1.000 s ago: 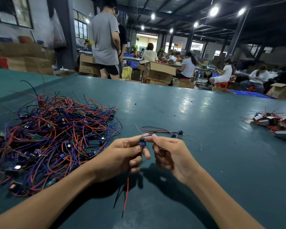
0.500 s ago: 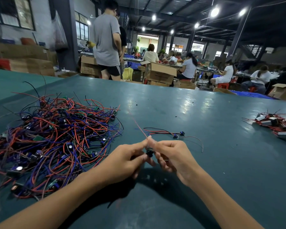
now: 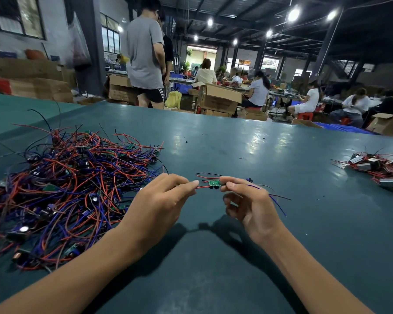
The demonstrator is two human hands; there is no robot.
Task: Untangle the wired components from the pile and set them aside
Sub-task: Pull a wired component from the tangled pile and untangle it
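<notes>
A big tangled pile of red, blue and black wired components (image 3: 64,191) lies on the left of the green table (image 3: 236,150). Between my hands a small green circuit board (image 3: 214,183) with wires is stretched out level, just above the table. My left hand (image 3: 161,205) pinches its red wire at the left end. My right hand (image 3: 247,202) pinches the board's right end, with blue and black wires trailing out to the right. Another separated wired component (image 3: 250,179) lies on the table just behind my hands, partly hidden.
A second heap of wired parts with metal blocks (image 3: 379,171) lies at the table's right edge. Beyond the far edge a person in a grey shirt (image 3: 145,55) stands, with cardboard boxes (image 3: 218,100) and seated workers behind.
My hands have drawn apart, pulling the component's wires out straight to both sides. The board has turned so its green face shows; before, my fingertips were bunched together around it.
</notes>
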